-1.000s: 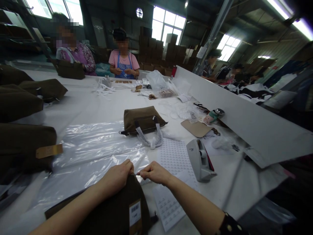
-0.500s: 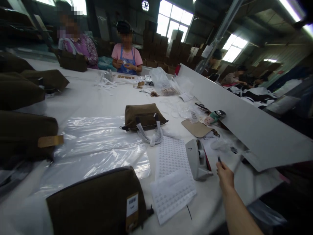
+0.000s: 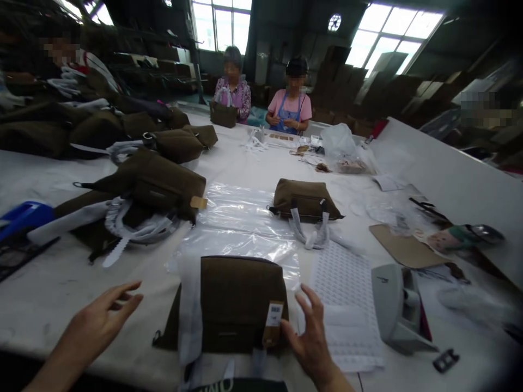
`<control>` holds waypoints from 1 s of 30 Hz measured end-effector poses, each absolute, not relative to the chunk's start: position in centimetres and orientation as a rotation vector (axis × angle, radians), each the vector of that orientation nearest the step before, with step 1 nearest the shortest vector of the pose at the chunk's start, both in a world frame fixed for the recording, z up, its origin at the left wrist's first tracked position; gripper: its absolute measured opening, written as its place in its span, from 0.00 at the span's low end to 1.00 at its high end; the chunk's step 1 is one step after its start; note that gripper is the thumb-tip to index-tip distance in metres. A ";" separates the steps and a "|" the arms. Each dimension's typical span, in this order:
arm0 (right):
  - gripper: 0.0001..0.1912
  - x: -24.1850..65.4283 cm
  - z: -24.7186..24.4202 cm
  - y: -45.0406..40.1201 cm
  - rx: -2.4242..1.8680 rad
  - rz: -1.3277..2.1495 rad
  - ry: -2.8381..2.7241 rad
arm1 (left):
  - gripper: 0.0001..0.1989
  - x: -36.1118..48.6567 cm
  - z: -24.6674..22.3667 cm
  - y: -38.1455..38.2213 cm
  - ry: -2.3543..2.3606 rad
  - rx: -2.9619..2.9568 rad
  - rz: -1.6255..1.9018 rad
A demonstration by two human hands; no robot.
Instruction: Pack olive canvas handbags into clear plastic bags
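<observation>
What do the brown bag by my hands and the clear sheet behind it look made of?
Brown bag: seemingly woven canvas-like fabric, matte, no glare, soft rounded edges. Clear sheet: thin plastic film, glossy, with wrinkles and bright window reflections, the white table showing through.

**Backlit hall, dim and soft at the edges**

You look into blown-out windows at twelve and one o'clock. The clear plastic sheet glares at centre. Corners vignette dark and bend; your hands at six o'clock and the room's far end are blurred.
</observation>
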State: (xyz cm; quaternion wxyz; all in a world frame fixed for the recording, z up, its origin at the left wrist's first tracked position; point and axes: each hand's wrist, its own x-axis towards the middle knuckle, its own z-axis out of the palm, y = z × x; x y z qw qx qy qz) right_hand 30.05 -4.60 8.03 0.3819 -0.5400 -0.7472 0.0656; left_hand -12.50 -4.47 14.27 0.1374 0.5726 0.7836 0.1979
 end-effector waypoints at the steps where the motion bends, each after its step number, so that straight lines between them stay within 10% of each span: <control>1: 0.29 28.9 6.8 -5.5 -1.401 0.184 -1.964 | 0.27 -11.5 13.6 -4.0 2.218 1.619 0.589; 15: 0.26 20.2 7.5 -2.1 -0.940 -0.154 -2.350 | 0.29 -4.1 7.0 -1.8 1.588 2.315 0.812; 25: 0.09 24.3 11.7 8.2 -1.510 0.793 -1.930 | 0.23 -5.0 7.6 -1.5 1.613 1.929 1.013; 30: 0.08 24.5 14.1 9.3 -1.504 0.673 -1.956 | 0.22 -5.2 8.3 -1.6 1.647 1.819 1.061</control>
